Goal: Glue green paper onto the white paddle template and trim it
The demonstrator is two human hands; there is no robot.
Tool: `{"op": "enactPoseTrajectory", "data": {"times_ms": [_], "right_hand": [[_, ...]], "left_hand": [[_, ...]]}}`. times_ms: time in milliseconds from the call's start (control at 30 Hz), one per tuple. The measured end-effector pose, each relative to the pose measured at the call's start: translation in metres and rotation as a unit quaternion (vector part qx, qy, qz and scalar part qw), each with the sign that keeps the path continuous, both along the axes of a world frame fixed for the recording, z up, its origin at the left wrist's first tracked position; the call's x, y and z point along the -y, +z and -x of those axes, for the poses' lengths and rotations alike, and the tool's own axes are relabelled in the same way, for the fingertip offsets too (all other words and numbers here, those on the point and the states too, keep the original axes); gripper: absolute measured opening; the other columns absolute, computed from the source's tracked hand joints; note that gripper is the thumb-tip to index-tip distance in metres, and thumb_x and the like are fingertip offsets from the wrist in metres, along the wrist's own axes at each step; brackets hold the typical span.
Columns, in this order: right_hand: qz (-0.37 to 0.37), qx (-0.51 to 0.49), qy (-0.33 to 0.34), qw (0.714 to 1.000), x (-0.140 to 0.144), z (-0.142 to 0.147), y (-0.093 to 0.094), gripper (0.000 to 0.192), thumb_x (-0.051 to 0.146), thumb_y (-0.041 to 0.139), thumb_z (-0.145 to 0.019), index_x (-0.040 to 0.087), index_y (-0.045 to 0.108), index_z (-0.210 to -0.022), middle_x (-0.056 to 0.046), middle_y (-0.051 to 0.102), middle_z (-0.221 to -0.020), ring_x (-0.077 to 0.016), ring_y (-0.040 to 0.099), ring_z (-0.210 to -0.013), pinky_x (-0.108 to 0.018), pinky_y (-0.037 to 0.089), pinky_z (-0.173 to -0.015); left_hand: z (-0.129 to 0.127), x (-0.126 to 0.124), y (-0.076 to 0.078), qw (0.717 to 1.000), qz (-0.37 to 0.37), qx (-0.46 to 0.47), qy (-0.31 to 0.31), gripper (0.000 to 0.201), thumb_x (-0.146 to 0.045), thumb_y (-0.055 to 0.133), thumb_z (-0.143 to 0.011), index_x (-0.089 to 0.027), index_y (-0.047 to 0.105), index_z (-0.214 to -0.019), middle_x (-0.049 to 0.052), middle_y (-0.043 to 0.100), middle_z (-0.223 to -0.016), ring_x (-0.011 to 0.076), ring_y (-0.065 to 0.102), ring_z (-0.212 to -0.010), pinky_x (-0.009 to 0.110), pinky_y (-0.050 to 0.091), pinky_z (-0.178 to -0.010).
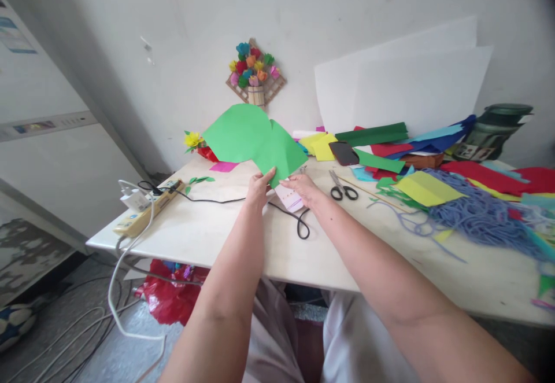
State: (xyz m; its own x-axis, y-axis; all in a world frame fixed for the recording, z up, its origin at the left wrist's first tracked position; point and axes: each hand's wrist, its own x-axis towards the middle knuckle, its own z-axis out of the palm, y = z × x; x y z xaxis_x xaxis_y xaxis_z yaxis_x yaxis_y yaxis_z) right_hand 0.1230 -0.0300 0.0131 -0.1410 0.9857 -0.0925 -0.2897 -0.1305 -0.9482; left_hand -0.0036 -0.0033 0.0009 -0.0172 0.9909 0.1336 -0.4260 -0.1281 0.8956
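Both forearms are stretched forward over the near edge of the white table (208,238), bare to the elbow and converging toward the middle of the tabletop. The left hand (259,186) is raised a little above the surface, with the thumb turned upward and the fingers closed in a pinch on the lower corner of a green paper sheet (251,137). The sheet is held up almost upright, fanned above and behind the fingertips, so that its rounded upper edge is seen against the wall while only its lowest point is caught in the grip. The right hand (303,189) is laid lower, palm down, with the fingers stretched out and loosely together; they are rested on a small pale pink paper (289,198) lying flat on the table, and the fingertips are placed just beside the green sheet's lower corner (whether that corner is actually touched by them cannot be told).

A black cable (299,224) is looped on the table just below the two hands. A pair of scissors (342,189) with black handles is lying near the right hand, on its outer side. Further to that side a yellow paper (427,189) is spread beside a heap of blue yarn (481,215). A dark phone (343,153) is lying behind the scissors among coloured sheets. A power strip (147,209) is set near the table's left edge, well apart from the hands.
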Motion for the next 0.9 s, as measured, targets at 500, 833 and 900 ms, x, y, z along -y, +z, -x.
{"op": "enactPoseTrajectory", "data": {"times_ms": [500, 833, 900], "right_hand": [[0.001, 0.024, 0.042, 0.999, 0.001, -0.004, 0.002, 0.015, 0.013, 0.073, -0.061, 0.011, 0.060, -0.067, -0.001, 0.062, -0.052, -0.0125, 0.057, -0.045, -0.024, 0.047, -0.047], [0.043, 0.030, 0.100, 0.994, 0.002, -0.003, 0.001, 0.008, 0.003, 0.061, -0.067, 0.010, 0.060, -0.069, -0.003, 0.064, -0.053, -0.0130, 0.058, -0.045, -0.025, 0.049, -0.049], [0.046, 0.036, 0.108, 0.992, 0.002, -0.003, 0.000, 0.008, 0.002, 0.061, -0.068, 0.010, 0.060, -0.068, -0.003, 0.064, -0.053, -0.0136, 0.058, -0.045, -0.025, 0.049, -0.048]], "left_hand": [[-0.002, 0.003, 0.001, 0.999, -0.024, -0.035, -0.016, 0.035, -0.032, 0.080, -0.049, -0.011, 0.066, -0.074, 0.009, 0.069, -0.072, 0.0193, 0.064, -0.063, 0.028, 0.049, -0.059], [0.011, -0.009, 0.000, 0.994, -0.027, 0.062, 0.083, 0.036, -0.034, 0.077, -0.054, -0.011, 0.067, -0.080, 0.008, 0.069, -0.080, 0.0212, 0.065, -0.079, 0.031, 0.051, -0.074], [0.013, -0.011, -0.001, 0.993, -0.035, 0.070, 0.092, 0.035, -0.031, 0.079, -0.052, -0.011, 0.067, -0.078, 0.008, 0.069, -0.079, 0.0217, 0.065, -0.080, 0.031, 0.051, -0.075]]}}
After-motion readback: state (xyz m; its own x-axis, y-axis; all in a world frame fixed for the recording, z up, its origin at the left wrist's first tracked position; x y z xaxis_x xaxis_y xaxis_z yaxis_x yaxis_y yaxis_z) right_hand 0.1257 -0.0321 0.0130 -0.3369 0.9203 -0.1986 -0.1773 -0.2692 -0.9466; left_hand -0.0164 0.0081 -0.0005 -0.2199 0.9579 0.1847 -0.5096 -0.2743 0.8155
